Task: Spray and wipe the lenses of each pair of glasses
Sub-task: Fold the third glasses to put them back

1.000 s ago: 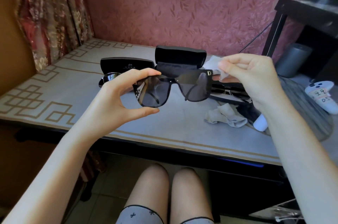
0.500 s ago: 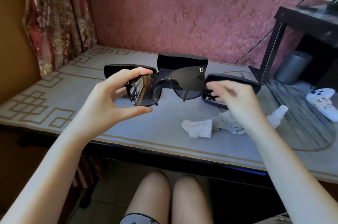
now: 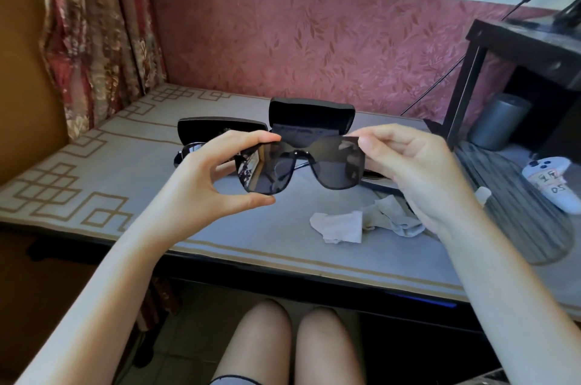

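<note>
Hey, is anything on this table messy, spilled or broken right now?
Nothing looks spilled or broken. The only untidy bits are a crumpled white wipe and a bunched grey cloth, lying side by side on the table near the right wrist. The left hand and right hand hold the sunglasses up, level and intact.

I note a floral curtain (image 3: 94,39) at far left. At right, a grey cylinder (image 3: 498,120) stands beneath a dark stand (image 3: 518,42). A white controller (image 3: 550,183) lies on a striped round mat (image 3: 518,221).

Open cases (image 3: 311,123) behind, cloths (image 3: 338,226) below
</note>
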Demonstrator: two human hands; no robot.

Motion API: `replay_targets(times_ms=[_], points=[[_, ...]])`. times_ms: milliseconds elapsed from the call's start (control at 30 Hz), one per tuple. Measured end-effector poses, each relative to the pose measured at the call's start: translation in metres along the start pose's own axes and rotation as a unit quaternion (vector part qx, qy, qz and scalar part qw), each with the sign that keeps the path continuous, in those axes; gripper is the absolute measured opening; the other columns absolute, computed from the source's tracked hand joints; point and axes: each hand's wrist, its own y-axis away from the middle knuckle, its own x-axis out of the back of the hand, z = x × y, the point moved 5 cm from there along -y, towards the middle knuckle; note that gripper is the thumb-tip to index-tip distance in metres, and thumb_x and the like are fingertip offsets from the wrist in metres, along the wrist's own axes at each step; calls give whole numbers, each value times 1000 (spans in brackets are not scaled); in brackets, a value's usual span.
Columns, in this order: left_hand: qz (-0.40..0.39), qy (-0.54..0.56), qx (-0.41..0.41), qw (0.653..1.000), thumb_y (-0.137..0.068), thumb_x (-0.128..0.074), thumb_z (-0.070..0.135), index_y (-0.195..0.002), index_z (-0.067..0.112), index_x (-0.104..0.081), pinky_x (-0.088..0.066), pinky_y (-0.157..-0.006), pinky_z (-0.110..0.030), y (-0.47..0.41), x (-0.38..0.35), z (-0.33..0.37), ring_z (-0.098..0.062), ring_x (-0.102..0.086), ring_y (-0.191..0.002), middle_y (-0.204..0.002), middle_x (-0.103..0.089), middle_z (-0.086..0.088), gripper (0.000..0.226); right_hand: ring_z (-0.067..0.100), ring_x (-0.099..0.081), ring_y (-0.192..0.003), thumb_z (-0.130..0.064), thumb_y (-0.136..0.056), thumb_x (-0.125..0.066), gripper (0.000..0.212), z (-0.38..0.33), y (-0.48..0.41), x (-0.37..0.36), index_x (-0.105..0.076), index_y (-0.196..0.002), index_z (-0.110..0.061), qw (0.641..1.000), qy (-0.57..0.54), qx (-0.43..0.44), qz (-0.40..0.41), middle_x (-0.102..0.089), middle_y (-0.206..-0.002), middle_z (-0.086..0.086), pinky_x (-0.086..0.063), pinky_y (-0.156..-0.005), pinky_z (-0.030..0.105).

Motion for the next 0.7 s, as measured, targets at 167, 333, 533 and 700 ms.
replay_targets(times_ms=[167,333,533,700], points=[[-7,22,22,999,-65,-79,26,-127,38,-56,-43,-108,-40,-2,-5,0,-5,-51,-126,-126,-57,18,67,20,-71,-94,-20,-75,-66,25,11,-3,0,-73,-93,-5,988,-141,-63,-24,-76,-97,10,-55,-88,29],[-16,58,31,998,-67,-80,19,-132,34,-53,-41,-109,-40,-3,-12,-3,-5,-50,-128,-131,-58,18,72,19,-72,-90,-22,-67,-69,26,21,-3,1,-75,-87,-7,976,-197,-91,-14,-76,-96,12,-56,-77,23],[3,171,25,985,-64,-76,2,-135,21,-51,-48,-94,-23,-5,-18,-5,-8,-56,-123,-130,-62,9,77,13,-72,-87,-21,-73,-64,24,30,0,1,-72,-92,-10,977,-185,-105,5,-77,-93,4,-55,-76,21],[28,260,-4,965,-63,-83,1,-136,22,-50,-52,-88,-28,-4,-20,-8,-15,-52,-127,-130,-61,2,82,18,-72,-90,-19,-78,-61,19,34,5,-4,-73,-92,-13,972,-199,-128,-15,-76,-101,8,-58,-79,27]])
